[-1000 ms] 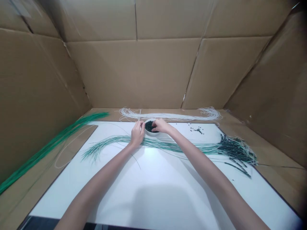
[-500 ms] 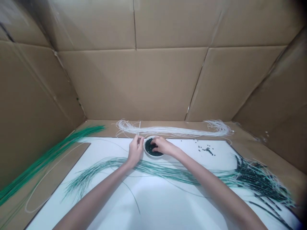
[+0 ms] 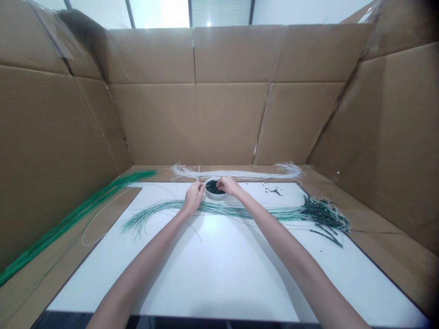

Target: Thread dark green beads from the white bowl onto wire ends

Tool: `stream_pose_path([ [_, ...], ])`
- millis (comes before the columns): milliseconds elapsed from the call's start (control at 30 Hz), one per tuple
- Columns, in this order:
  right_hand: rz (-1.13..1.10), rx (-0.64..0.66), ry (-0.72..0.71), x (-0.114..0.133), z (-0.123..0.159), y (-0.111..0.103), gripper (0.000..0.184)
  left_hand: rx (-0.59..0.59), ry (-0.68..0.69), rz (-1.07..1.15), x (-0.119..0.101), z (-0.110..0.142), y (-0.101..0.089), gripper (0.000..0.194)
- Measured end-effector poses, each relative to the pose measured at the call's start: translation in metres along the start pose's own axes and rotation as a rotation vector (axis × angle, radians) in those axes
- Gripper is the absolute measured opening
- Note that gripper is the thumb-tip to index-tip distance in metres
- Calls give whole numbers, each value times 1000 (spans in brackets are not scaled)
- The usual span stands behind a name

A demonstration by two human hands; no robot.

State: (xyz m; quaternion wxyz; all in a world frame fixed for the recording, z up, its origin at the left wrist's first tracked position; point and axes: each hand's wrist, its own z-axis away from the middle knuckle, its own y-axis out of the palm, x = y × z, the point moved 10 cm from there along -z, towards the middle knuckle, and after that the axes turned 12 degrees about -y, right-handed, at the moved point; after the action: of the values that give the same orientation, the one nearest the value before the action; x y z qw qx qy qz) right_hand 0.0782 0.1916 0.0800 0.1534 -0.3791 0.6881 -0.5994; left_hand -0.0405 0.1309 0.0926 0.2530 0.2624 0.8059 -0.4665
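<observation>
A small white bowl (image 3: 215, 196) full of tiny dark green or black beads (image 3: 212, 186) stands near the far edge of the white board. Just left of it, my left hand (image 3: 194, 196) is closed in a pinch on a thin pale string (image 3: 207, 185), whose end points over the bowl. My right hand (image 3: 229, 186) reaches over the bowl's right side, fingertips drawn together at the beads; whatever they hold is too small to make out. Beneath both forearms runs a bundle of green strings (image 3: 226, 209), its right end threaded with dark beads (image 3: 324, 212).
Behind the bowl lies a bundle of white strings (image 3: 236, 174). Bright green strings (image 3: 85, 208) stretch along the left side. Loose beads (image 3: 273, 190) are scattered right of the bowl, and dark beaded strands (image 3: 327, 235) lie lower right. Cardboard walls (image 3: 192, 123) enclose the white board (image 3: 212, 274).
The view has tilted up, showing the cardboard's top edge and the board's front edge. My right fingers, spread in the beads before, are now drawn together. The left hand stays beside the bowl.
</observation>
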Motion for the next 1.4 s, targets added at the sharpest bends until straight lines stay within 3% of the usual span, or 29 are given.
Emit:
stream_pose_path([
  [200,-38,-125,-4,-1,11,-11,24,-11,50,52,-3,10,5,18],
  [433,-92,-200,-40,-2,13,-15,19,-141,95,109,-6,14,7,19],
  [533,-103,-206,-28,-5,16,-16,15,-173,55,130,-1,15,7,18],
  [733,-74,-121,-34,-8,7,-15,13,-132,-42,133,6,14,9,19],
  [1033,-147,254,-197,7,-12,23,23,-85,-147,216,19,17,13,15],
  [1400,2,195,-97,10,-11,25,17,-208,21,86,5,19,4,20],
])
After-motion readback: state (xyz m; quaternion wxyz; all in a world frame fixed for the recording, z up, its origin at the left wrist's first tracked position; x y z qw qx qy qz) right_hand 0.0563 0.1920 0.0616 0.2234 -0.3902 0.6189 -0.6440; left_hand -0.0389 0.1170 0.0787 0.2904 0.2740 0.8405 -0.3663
